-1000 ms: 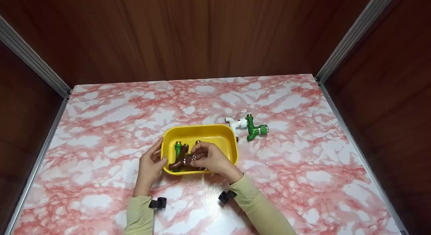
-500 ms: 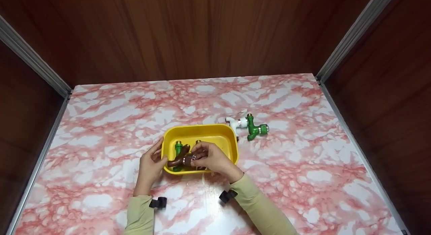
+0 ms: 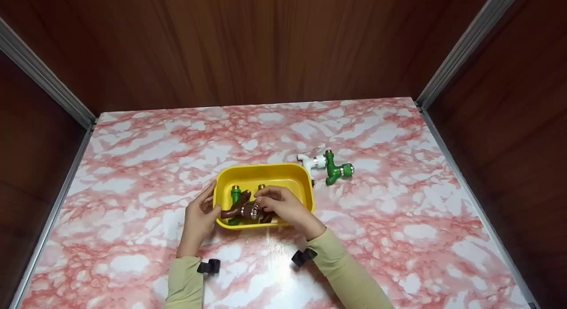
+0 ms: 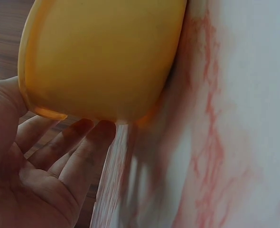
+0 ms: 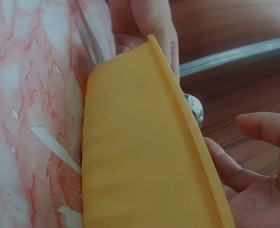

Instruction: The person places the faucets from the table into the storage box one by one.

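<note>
A yellow plastic tub (image 3: 290,174) sits on the table. My left hand (image 3: 199,218) holds its left end, with the thumb at the rim and the fingers against the outer wall. Inside, a brown tap (image 3: 237,210) with a chrome-capped handle lies over a green tap (image 3: 235,194). My right hand (image 3: 285,207) is over the tub's right half, beside the brown tap's handle. In the right wrist view its thumb and fingers stand apart, the tap's chrome cap (image 5: 194,108) showing beyond the rim. A second brown tap (image 3: 266,218) is partly hidden under this hand.
Behind the tub's right end lie a white tap (image 3: 306,162) and another green tap (image 3: 335,171), close together on the marbled table (image 3: 398,202). Dark wood-look panels (image 3: 248,48) with metal corner rails enclose the back and sides.
The right hand has let go of the brown tap's handle and shifted slightly right, uncovering its chrome cap. The tap now rests across the green one. The left hand stays on the tub.
</note>
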{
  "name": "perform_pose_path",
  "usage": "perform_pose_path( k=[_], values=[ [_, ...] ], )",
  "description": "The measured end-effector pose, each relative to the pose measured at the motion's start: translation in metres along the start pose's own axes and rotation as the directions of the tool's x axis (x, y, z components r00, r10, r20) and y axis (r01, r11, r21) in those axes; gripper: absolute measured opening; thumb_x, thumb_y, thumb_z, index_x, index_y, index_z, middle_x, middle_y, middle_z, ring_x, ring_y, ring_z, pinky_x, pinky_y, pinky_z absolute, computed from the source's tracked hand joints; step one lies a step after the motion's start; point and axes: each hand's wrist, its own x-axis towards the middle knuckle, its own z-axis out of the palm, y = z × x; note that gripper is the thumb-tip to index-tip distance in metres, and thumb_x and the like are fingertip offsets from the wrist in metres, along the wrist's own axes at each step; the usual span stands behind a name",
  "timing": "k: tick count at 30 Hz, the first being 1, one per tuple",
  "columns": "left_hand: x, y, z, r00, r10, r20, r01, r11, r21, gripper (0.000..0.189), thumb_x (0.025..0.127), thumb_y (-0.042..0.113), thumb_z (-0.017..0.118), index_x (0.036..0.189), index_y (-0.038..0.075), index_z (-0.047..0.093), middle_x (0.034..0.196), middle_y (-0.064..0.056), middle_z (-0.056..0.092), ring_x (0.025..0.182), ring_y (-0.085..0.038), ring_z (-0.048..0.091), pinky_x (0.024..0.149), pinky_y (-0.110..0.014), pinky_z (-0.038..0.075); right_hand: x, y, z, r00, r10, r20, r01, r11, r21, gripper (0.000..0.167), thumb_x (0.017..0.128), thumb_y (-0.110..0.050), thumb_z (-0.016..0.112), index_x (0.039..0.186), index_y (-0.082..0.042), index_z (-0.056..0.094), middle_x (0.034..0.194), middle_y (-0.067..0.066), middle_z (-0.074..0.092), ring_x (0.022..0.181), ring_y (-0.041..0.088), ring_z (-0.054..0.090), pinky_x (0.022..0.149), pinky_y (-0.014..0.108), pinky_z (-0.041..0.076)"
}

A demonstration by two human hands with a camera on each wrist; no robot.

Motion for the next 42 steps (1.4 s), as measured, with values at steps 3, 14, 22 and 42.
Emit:
perform_pose_path(
  k=[3,14,22,42],
  values=[
    [-0.001,0.0,0.0,1.0,-0.002,0.004,0.002,1.0,0.016,0.059,0.083,-0.015,0.055,0.14,-0.001,0.046,0.139,-0.02,0.048,0.115,-0.042,0.054,0.089,-0.027,0.051,-0.001,0.0,-0.002,1.0,0.018,-0.006,-0.018,1.0,0.021,0.03,0.095,-0.014,0.057,0.116,0.007,0.061,0.108,0.011,0.065,0.098,0.022,0.062,0.09,0.045,0.051],
    [0.0,-0.007,0.0,1.0,0.029,-0.009,-0.029,0.999,0.032,0.056,0.085,-0.014,0.054,0.139,-0.001,0.045,0.142,-0.018,0.044,0.115,-0.041,0.054,0.093,-0.026,0.048,-0.01,-0.007,-0.012,1.0,-0.017,-0.001,0.017,0.998,0.061,0.03,0.098,-0.007,0.049,0.117,0.016,0.054,0.116,0.032,0.057,0.11,0.046,0.054,0.094,0.053,0.046],
    [0.006,-0.036,-0.001,0.998,0.058,-0.021,-0.057,0.998,0.035,0.054,0.089,-0.009,0.056,0.139,0.009,0.049,0.146,-0.008,0.042,0.115,-0.029,0.056,0.093,-0.02,0.047,-0.017,-0.009,-0.022,0.999,0.006,-0.036,-0.001,0.987,0.163,0.033,0.099,-0.015,0.05,0.118,0.012,0.054,0.116,0.029,0.058,0.109,0.042,0.055,0.095,0.05,0.047],
    [-0.003,-0.002,0.001,0.999,0.031,-0.011,-0.03,0.999,0.038,0.051,0.09,-0.009,0.056,0.139,-0.003,0.045,0.143,-0.018,0.043,0.118,-0.038,0.052,0.097,-0.027,0.046,-0.031,-0.009,-0.043,0.995,0.033,-0.097,-0.003,0.957,0.29,0.035,0.099,-0.019,0.048,0.118,0.01,0.054,0.115,0.026,0.058,0.11,0.046,0.052,0.095,0.048,0.047]
  ],
)
